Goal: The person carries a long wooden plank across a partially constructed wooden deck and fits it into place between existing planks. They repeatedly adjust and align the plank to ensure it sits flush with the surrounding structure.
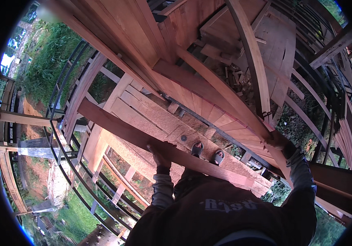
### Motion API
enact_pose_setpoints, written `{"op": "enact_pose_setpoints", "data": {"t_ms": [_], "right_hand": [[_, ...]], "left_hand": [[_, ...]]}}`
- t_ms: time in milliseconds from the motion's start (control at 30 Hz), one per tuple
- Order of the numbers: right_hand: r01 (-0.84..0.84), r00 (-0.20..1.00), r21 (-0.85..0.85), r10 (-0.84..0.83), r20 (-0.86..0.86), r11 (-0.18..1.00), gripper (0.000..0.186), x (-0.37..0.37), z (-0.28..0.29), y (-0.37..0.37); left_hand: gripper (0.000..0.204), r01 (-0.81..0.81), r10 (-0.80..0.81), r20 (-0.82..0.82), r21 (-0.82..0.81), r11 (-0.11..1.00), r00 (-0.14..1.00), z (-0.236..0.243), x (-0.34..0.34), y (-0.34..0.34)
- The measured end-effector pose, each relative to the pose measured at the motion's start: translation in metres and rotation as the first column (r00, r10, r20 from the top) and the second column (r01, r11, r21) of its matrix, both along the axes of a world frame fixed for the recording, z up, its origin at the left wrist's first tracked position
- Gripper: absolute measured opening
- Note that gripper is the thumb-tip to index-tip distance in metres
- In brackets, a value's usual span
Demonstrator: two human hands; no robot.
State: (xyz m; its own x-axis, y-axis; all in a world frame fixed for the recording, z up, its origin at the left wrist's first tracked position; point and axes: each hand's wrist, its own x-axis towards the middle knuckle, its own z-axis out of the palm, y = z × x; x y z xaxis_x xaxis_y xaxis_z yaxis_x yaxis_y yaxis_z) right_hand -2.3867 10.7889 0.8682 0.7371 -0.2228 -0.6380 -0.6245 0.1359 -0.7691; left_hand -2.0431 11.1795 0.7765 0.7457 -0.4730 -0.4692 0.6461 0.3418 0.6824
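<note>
My left hand (158, 152) grips a long reddish-brown plank (109, 125), which runs diagonally from the upper left down across the front of my body. My right hand (277, 140) holds another long narrow board (221, 92) at the right, beside a row of short angled wooden pieces (217, 119) laid in a curve. A pale curved beam (252, 57) comes down close to that hand from above. My sandalled feet (197, 148) stand on a dusty plank platform (163, 123) below the plank. The far ends of both held boards lie among other timber.
Black curved rails (59, 158) edge the platform at the left, with a drop to grass and red soil (77, 221) beyond. A wooden panel wall (139, 33) rises at the top. Offcuts (237, 76) and loose boards lie at upper right, beside dark stacked beams (327, 57).
</note>
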Motion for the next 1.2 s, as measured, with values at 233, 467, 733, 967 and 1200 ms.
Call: {"op": "enact_pose_setpoints", "data": {"t_ms": [233, 467, 733, 967, 1200], "right_hand": [[0.035, 0.992, 0.218, -0.060, 0.111, 0.975, 0.046, 0.039, 0.041, 0.019], [-0.179, 0.977, -0.238, 0.145, -0.157, 0.954, 0.066, 0.042, -0.037, -0.043], [-0.220, 0.975, -0.661, 0.141, -0.172, 0.718, 0.060, 0.070, -0.094, -0.056], [-0.240, 0.971, -0.724, 0.173, -0.166, 0.646, 0.061, 0.035, -0.035, 0.020], [-0.469, 0.883, -0.689, 0.284, -0.373, 0.552, 0.075, 0.075, 0.017, 0.038]], "left_hand": [[0.082, -0.072, 0.069, -0.063, -0.039, 0.997, 0.996, -0.021, -0.007, 0.018], [0.084, -0.132, 0.132, -0.013, 0.023, 0.991, 0.991, -0.030, -0.019, 0.039], [0.085, -0.234, 0.237, -0.029, 0.092, 0.968, 0.971, -0.013, -0.024, 0.029], [0.084, -0.213, 0.214, -0.081, 0.022, 0.977, 0.973, -0.028, -0.018, 0.028], [0.079, -0.068, 0.068, -0.013, 0.006, 0.998, 0.998, -0.030, -0.014, 0.012]]}}
